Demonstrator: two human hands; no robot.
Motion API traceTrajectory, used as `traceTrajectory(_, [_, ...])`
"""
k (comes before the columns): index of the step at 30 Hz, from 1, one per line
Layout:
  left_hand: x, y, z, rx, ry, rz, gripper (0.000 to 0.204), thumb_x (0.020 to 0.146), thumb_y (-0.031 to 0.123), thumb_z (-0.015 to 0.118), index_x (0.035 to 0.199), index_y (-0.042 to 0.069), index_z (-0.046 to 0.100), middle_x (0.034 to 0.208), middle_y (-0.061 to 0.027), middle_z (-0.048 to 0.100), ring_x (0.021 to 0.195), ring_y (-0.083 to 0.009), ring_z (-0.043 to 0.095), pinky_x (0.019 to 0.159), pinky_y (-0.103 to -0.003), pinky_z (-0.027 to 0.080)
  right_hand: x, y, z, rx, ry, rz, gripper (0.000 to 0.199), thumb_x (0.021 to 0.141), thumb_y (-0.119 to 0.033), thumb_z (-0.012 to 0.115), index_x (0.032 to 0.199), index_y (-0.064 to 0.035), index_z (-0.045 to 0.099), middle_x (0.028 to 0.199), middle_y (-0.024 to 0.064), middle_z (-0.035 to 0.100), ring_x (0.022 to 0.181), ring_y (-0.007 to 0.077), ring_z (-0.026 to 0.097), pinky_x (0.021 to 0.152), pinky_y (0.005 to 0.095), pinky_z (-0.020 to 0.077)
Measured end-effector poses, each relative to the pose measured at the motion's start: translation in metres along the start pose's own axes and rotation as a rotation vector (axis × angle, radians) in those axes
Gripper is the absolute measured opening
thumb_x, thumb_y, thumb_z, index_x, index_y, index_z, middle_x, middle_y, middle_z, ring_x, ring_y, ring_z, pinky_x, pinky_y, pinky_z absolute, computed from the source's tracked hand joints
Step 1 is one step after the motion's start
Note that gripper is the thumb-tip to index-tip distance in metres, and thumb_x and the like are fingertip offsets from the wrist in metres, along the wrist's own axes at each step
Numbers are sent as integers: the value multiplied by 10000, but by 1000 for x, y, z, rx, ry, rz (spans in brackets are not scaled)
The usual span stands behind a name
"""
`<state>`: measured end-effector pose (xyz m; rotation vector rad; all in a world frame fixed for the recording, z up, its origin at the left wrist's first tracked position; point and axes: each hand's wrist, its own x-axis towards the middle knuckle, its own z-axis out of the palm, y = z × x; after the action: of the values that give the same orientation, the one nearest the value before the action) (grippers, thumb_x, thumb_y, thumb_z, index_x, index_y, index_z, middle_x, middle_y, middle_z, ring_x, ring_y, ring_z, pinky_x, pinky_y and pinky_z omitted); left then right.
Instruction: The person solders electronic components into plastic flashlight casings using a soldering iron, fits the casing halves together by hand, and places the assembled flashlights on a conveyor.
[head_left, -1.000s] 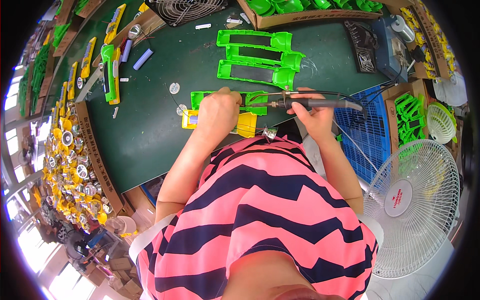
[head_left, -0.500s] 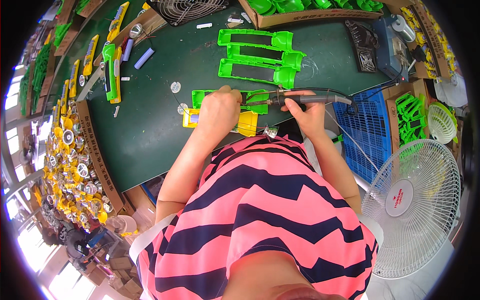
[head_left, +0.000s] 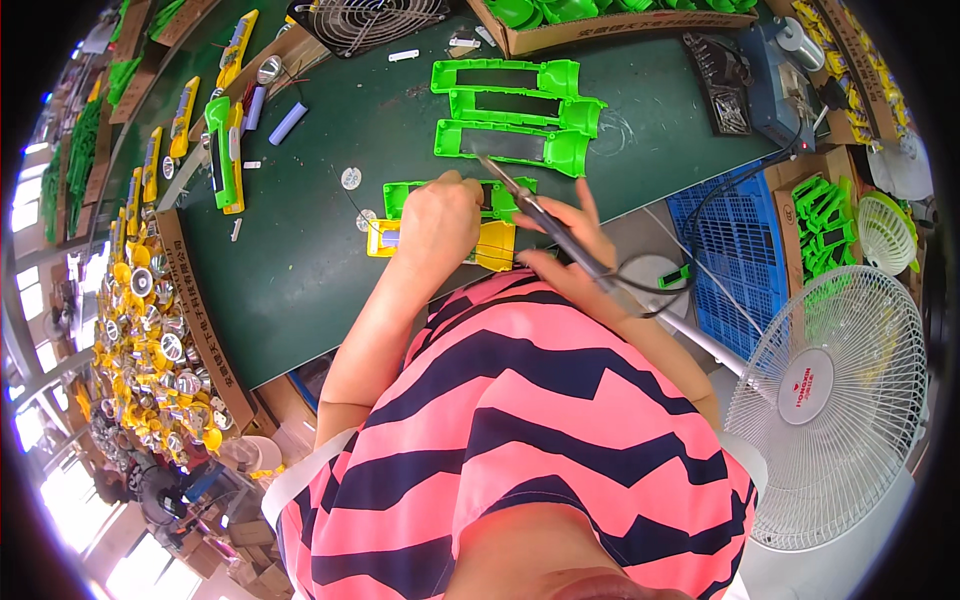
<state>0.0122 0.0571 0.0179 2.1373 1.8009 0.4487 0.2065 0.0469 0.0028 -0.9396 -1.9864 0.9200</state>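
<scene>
My left hand [head_left: 442,218] is closed over a green plastic shell [head_left: 405,192] and a yellow flashlight housing [head_left: 495,246]; what its fingers pinch is hidden beneath it. A purple battery cell [head_left: 390,239] lies in the yellow housing. In my right hand [head_left: 575,235] is a soldering iron [head_left: 556,228] with a dark handle, slanting so that its metal tip [head_left: 490,165] points up and left, over the nearest of three loose green shells [head_left: 505,145]. Some fingers of that hand stretch out beside the handle. Left of the housings lie two small round white boards [head_left: 351,178].
A cable loops from the iron toward a blue-grey soldering station [head_left: 785,90] at the far right. Yellow housings line the table's left, by a box of reflectors [head_left: 150,350]. A box of green shells [head_left: 600,35] stands at the back, a white fan [head_left: 830,400] at right.
The soldering iron has swung from lying level over the green shell to a slant, tip up and left, its rear end nearer my body. My left hand has stayed in place.
</scene>
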Motion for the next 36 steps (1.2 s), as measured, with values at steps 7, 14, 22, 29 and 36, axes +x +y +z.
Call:
traceTrajectory(7, [1, -1, -11, -73, -7, 37, 83, 683, 93, 639, 726, 24, 618, 719, -124, 578, 708, -278, 597, 632, -367, 473, 10, -1, 13, -216, -318, 23, 765, 639, -238, 748, 1243, 7, 347, 1143, 110, 563, 1069, 250, 529, 1077, 505, 69])
traceTrajectory(14, [-49, -20, -14, -489, 331, -214, 299, 636, 67, 732, 912, 42, 622, 839, -68, 620, 731, -173, 566, 672, -280, 456, 25, -8, 1, -176, -271, 11, 701, 643, -154, 732, 1218, 20, 370, 1121, 93, 574, 1064, 232, 531, 1079, 501, 68])
traceTrajectory(22, [-42, -4, 6, -226, 376, 43, 119, 631, 88, 698, 743, 120, 674, 745, -17, 530, 719, -203, 488, 641, -314, 389, 34, -2, -5, -225, -316, -47, 635, 628, -182, 730, 1199, -61, 480, 1159, 72, 545, 1083, 229, 507, 1076, 512, 71])
traceTrajectory(29, [-43, -14, -4, -408, 295, -81, 83, 639, -7, 668, 705, 1, 618, 831, -86, 539, 740, -211, 570, 622, -285, 490, 0, -16, -17, -346, 3, -123, 285, 689, -108, 709, 938, -66, 576, 713, 44, 635, 602, 159, 600, 1029, 514, 208])
traceTrajectory(36, [-36, -8, -2, -412, 263, -126, 76, 602, -19, 648, 652, -5, 592, 808, -94, 527, 779, -258, 529, 676, -346, 441, -30, 13, 17, 392, 395, 168, 222, 737, 11, 591, 955, -4, 554, 626, 33, 639, 688, 108, 617, 1026, 470, 220])
